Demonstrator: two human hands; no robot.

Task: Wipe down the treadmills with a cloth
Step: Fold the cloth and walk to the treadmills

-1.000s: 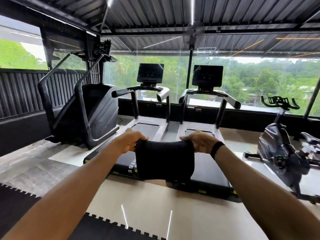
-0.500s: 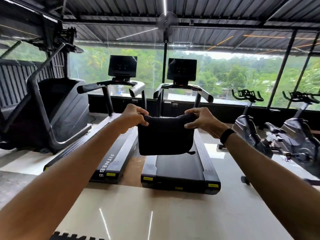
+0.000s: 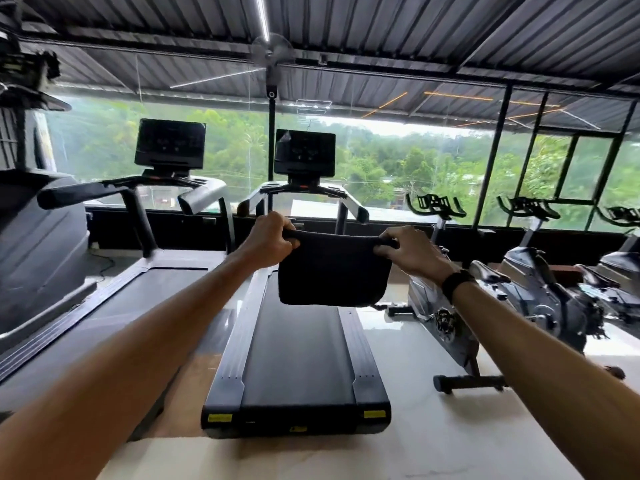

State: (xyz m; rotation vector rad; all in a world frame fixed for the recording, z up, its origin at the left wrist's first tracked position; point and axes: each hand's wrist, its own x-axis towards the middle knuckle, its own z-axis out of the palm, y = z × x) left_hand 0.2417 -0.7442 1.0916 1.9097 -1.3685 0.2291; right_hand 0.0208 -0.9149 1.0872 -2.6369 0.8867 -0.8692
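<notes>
Left hand (image 3: 268, 240): our fingers pinch the cloth's top left corner.
Right hand (image 3: 408, 252): pinches the top right corner.
Cloth (image 3: 330, 271): hangs stretched between our hands, long axis side to side, in the air over the treadmill (image 3: 298, 358).
Next: its rails and console lie straight ahead, both hands about equally near.

Exercise bikes (image 3: 526, 292) right; stair climber (image 3: 38, 244) left; ceiling fan (image 3: 272, 55).

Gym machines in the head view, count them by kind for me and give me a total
Treadmills: 2, left treadmill and right treadmill
Exercise bikes: 3, near bike, middle bike, far bike partly cut off
Stair climber: 1
Total: 6
</notes>
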